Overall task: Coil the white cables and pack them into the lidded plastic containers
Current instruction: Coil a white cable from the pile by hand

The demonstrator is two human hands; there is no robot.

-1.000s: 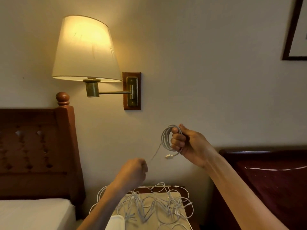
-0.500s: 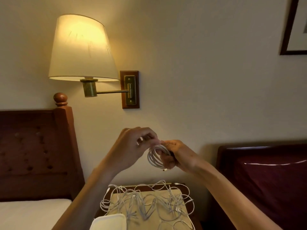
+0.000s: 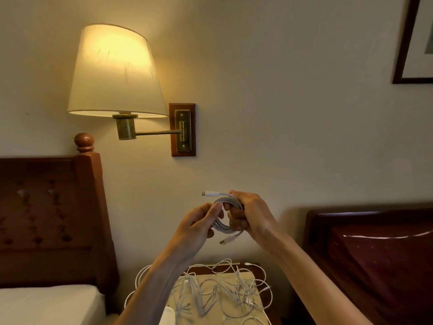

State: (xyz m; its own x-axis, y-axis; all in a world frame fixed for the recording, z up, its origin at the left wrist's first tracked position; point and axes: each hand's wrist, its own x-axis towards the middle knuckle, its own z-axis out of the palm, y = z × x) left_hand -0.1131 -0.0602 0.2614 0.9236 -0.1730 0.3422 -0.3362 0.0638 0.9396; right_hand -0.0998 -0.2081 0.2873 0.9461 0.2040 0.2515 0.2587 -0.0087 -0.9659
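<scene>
1. Two hands meet on one coiled cable [image 3: 225, 215], held in mid-air above the nightstand [image 3: 254, 268]. Step in hand, by judgement: finishing the coil & securing its ends.
2. To do it well: keep loops stacked & equal, pinch at one crossing pt, tuck each plug end through or around the bundle w/o sharp bends at the connectors.
3. Right hand [image 3: 251, 215]: fingers curled tight round the right side of the coil, thumb on top; a clenched grasp. One plug end [image 3: 209, 194] sticks out left above the thumb.
4. Left hand [image 3: 196, 227]: fingertips [image 3: 216, 207] pinch the coil's left edge, fingers partly curled, not a full fist.
5. Second plug end [image 3: 226, 240] hangs loose below the coil.
6. Outward: a tangle of uncoiled white cables [image 3: 220, 294] lies on a pale cloth or pad [image 3: 246, 276] on the nightstand, well below the hands.
7. White rounded object [image 3: 167, 316] at lower edge, approx. a container or lid; cannot tell which.
8. Surround: lit wall lamp [image 3: 114, 71], wooden headboard [image 3: 46, 219] at left.
</scene>
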